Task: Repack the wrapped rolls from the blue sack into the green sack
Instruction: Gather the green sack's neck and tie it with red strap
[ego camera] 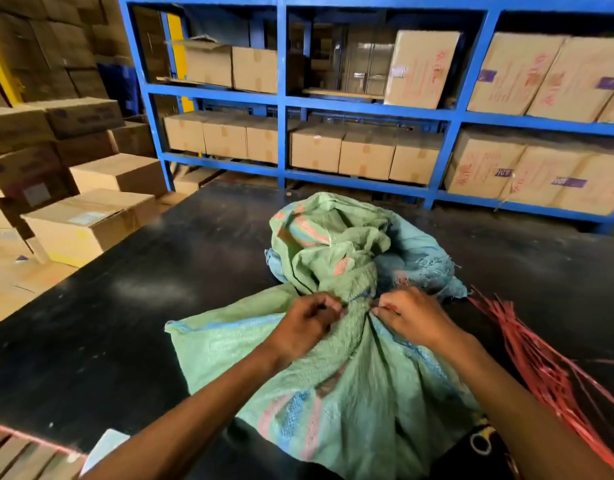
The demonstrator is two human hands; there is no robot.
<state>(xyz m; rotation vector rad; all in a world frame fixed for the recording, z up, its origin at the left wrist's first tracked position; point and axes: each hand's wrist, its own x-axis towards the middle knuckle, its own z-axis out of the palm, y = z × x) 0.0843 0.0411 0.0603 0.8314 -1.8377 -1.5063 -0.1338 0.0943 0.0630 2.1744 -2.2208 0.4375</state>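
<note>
- I've got the green sack [336, 372] lying across the near half of the desk [132, 306], its body bulging toward the near edge and its neck gathered tight in the middle.
- My left hand [305, 323] is curled at the neck from the left, fingers pinched on what looks like a thin tie; I can't make the tie out clearly.
- My right hand [411, 315] is curled the same way on the right, pinching a red strand at the neck.
- The blue sack [416, 261] lies limp and flat behind the green one, toward the desk's far edge; it reads as emptied.
- No wrapped rolls showing anywhere, so I judge them already inside the green sack.
- A bundle of red strings [541, 368] lies along the right edge.
- Moving looks done; closing the neck is what's left.
</note>
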